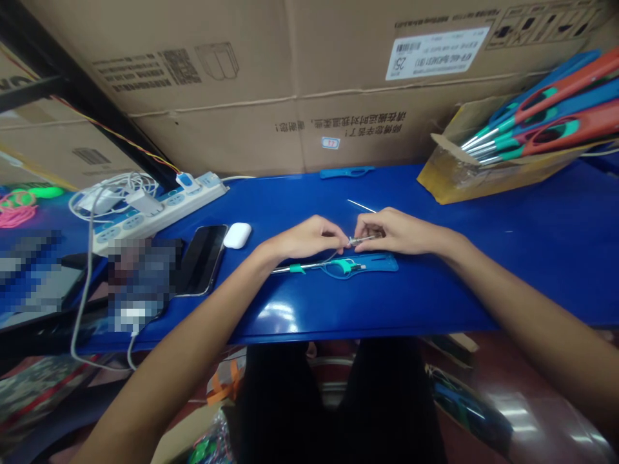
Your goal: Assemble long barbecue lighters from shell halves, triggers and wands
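My left hand (pixel 309 237) is closed in a pinch, with a thin wire (pixel 333 256) at its fingertips. Opposite it, my right hand (pixel 399 231) grips a small, partly see-through part with a metallic tip (pixel 356 241). The fingertips of both hands nearly meet at this tip; my right fingers cover much of the part. Just below the hands lies an open gas lighter: a blue half-shell (pixel 382 263), a green trigger piece (pixel 345 265) and a metal tube (pixel 285 269) pointing left. Behind my right hand a thin white rod (pixel 360 205) rests on the blue table (pixel 483 283).
Another blue lighter shell (pixel 345 172) lies by the cardboard wall (pixel 242 129). At the right stands an open box (pixel 454 174) of red and blue lighters (pixel 551 129). To the left are a power strip (pixel 159 216) with cables, a phone (pixel 202 258) and a white earphone case (pixel 238 236).
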Demonstrator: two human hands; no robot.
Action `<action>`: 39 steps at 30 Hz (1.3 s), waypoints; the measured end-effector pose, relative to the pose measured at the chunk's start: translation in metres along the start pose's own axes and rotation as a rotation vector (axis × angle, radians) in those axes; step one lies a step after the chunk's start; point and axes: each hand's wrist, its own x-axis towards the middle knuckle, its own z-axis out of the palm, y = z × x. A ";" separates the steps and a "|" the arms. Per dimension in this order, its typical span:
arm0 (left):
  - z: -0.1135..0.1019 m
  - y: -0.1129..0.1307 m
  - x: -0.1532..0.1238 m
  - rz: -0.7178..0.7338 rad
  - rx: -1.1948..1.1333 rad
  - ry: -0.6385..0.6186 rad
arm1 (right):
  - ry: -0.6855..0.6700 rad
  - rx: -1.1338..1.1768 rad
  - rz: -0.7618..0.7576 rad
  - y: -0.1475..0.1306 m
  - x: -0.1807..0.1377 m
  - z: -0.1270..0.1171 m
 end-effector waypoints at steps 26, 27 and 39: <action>0.005 0.001 -0.001 0.031 0.021 0.049 | 0.039 -0.070 -0.002 0.000 -0.004 -0.006; 0.005 0.002 -0.002 0.032 0.022 0.054 | 0.038 -0.072 -0.002 0.000 -0.004 -0.006; 0.001 0.004 -0.005 0.012 0.033 0.043 | 0.045 -0.054 0.025 0.001 -0.005 -0.008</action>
